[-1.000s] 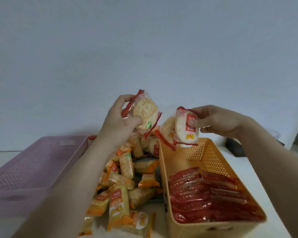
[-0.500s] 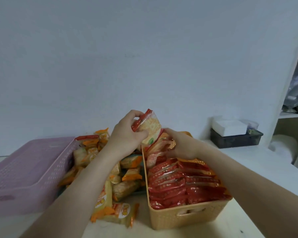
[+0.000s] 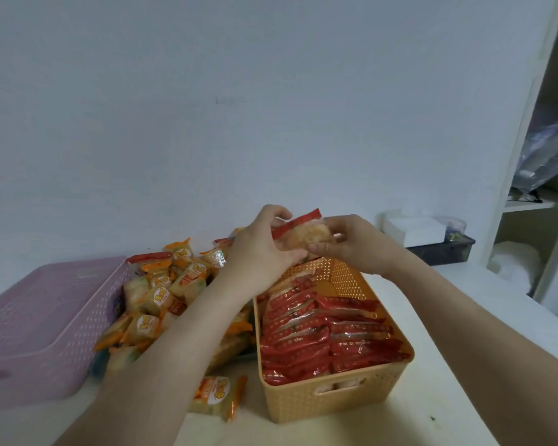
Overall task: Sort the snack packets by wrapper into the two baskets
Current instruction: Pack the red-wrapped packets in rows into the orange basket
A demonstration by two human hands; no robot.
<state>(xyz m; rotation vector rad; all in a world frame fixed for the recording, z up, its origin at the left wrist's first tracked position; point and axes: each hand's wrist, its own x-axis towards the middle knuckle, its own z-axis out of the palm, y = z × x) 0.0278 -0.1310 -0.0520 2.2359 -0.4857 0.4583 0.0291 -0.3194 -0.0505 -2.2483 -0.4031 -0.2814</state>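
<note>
**Head view: two hands hold one snack packet (image 3: 303,235) over the orange basket (image 3: 335,400)**

Both hands meet above the far end of the orange basket. The left hand (image 3: 261,252) has its fingers and thumb curled round a snack packet with a red edge. The right hand (image 3: 358,246) pinches the other side of the same packet. The packet is up in the air, not touching the basket.

Inside the orange basket lie lots of red packets (image 3: 319,336), packed close in rows. Just to the left of that basket sits a big pile of packets (image 3: 161,297) with orange wrappers, on the white table (image 3: 448,381). One orange packet (image 3: 218,394) lies alone at the near side of the pile, beside the basket's front corner. A purple basket (image 3: 45,317) lies further left, right next to the pile.

Far back on the right are a dark tray (image 3: 445,252) with a white box (image 3: 413,230), and a white shelf (image 3: 529,156).
</note>
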